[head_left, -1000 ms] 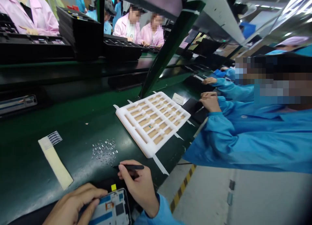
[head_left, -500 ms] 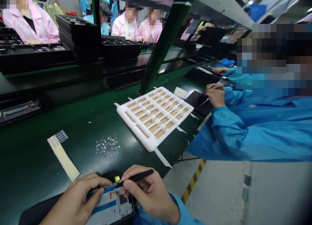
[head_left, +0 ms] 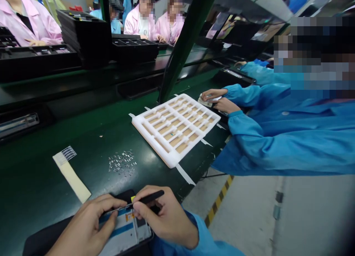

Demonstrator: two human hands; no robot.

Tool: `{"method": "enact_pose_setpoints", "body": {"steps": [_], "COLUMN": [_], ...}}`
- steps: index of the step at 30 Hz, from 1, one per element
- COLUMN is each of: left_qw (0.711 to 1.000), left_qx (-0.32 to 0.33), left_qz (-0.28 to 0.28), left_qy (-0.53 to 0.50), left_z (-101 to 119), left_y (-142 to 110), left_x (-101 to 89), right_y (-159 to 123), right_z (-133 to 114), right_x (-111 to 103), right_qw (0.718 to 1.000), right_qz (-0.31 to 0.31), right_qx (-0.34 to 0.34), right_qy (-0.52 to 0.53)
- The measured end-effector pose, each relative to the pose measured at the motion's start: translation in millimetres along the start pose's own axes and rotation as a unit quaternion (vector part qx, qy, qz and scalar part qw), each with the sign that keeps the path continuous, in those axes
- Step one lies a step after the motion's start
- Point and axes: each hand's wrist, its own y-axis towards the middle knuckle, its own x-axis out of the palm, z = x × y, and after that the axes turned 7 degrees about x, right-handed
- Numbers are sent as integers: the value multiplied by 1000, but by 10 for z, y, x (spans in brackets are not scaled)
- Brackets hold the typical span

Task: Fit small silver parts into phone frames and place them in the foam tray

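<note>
Low in the view, an opened phone body (head_left: 126, 232) with a pale metal inside and blue strips lies in a black tray (head_left: 41, 237). My left hand (head_left: 91, 222) grips the phone body's upper edge between thumb and fingers. My right hand (head_left: 166, 219) is closed around slim black tweezers (head_left: 151, 197), their tip at the phone body's upper edge; the tip itself is too small to make out. A yellow tab (head_left: 133, 199) shows beside my right fingers. Beyond my hands lies a scatter of tiny metal pieces (head_left: 122, 163).
A cream strip (head_left: 73, 178) with thin white lines lies left on the green bench (head_left: 105, 104). A white slotted frame (head_left: 173, 161) is taped down ahead. A co-worker in a blue sleeve (head_left: 249, 125) sits right. Black trays (head_left: 85, 41) are stacked behind.
My right hand and the tweezers have shifted slightly left along the phone body's edge. The co-worker's hands have moved to the pale pad beside the white frame. The view has shifted slightly.
</note>
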Motion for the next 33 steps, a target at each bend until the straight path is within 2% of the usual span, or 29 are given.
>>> {"method": "enact_pose_setpoints", "body": {"steps": [7, 13, 20, 23, 27, 33], "left_qw": [1000, 1000, 998, 997, 997, 996], "left_qx": [-5, -2, -9, -1, 4, 17], "left_qz": [-12, 25, 53, 65, 67, 72], "left_qy": [-5, 0, 20, 35, 45, 55], "left_z": [30, 18, -60, -44, -41, -37], "left_y": [18, 30, 34, 38, 18, 10], "left_x": [-4, 52, 121, 128, 123, 124], "right_y": [0, 4, -23, -28, -41, -62], "right_z": [-21, -15, 2, -2, -6, 50], "right_x": [22, 22, 27, 28, 9, -13], "right_qw": [1000, 1000, 1000, 999, 992, 982], "right_qz": [4, 5, 13, 26, 49, 42], "right_qx": [8, 11, 4, -23, -106, -174], "right_qy": [11, 28, -5, -15, -47, -54]}}
